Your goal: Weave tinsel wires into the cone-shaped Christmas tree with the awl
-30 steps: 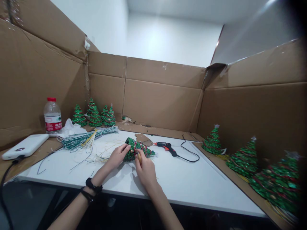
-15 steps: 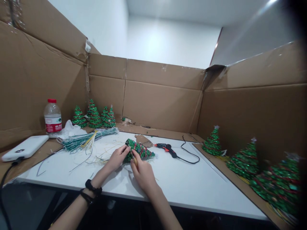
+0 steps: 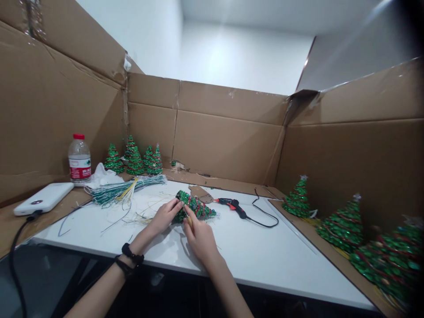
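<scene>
A small green sequin Christmas tree (image 3: 197, 207) with red trim lies on its side on the white table (image 3: 258, 251). My left hand (image 3: 164, 216) grips its wide base end, fingers curled round it. My right hand (image 3: 198, 236) is closed just in front of the tree, pinching a thin yellowish strand or stick against it. Black bands sit on my left wrist (image 3: 127, 260).
A black and orange glue gun (image 3: 233, 205) with its cord lies right of the tree. A bundle of green and yellow wires (image 3: 126, 190), a water bottle (image 3: 79, 159), a white power bank (image 3: 43, 198). Finished trees stand back left (image 3: 135, 159) and along the right (image 3: 341, 225). Cardboard walls surround the table.
Both hands stay on the lying tree; the right hand has drawn slightly back toward me. The view has shifted a little to the left.
</scene>
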A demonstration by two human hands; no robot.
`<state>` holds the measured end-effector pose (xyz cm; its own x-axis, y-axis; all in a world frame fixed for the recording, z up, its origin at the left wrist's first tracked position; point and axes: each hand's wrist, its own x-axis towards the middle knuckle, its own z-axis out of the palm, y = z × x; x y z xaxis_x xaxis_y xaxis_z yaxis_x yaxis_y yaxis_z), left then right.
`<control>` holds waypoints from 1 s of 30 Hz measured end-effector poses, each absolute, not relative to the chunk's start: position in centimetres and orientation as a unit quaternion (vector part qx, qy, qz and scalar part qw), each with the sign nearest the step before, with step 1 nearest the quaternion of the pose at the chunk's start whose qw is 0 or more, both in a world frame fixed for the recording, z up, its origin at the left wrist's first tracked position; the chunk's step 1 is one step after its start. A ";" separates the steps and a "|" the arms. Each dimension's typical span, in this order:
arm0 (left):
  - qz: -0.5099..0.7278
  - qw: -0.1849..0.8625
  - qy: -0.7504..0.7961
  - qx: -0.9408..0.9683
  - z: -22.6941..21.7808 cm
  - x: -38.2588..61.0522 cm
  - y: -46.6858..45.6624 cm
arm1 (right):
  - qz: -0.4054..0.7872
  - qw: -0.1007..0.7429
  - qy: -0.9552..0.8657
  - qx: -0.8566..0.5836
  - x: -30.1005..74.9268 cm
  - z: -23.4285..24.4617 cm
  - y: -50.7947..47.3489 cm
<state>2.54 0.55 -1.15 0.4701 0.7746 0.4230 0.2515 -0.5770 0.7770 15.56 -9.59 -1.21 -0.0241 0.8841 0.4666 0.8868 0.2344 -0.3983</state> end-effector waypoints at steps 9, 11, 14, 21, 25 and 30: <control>0.424 0.330 0.303 0.787 -0.9 2.7 0.8 | -0.008 0.329 -0.709 -0.624 15.7 -1.3 -9.5; 0.421 0.346 0.299 0.783 -0.6 2.6 0.6 | -0.005 0.333 -0.707 -0.624 15.7 -1.2 -9.5; 0.417 0.356 0.298 0.781 -0.3 2.5 0.4 | -0.002 0.332 -0.705 -0.627 15.7 -1.1 -9.6; 0.413 0.355 0.296 0.785 -0.6 2.6 0.8 | -0.012 0.325 -0.703 -0.633 15.6 -0.8 -9.7; 0.420 0.349 0.299 0.783 -0.6 2.6 0.7 | -0.008 0.333 -0.702 -0.629 15.7 -0.8 -9.6; 0.411 0.347 0.295 0.790 -0.6 2.6 0.5 | 0.003 0.345 -0.700 -0.625 15.7 -0.7 -9.7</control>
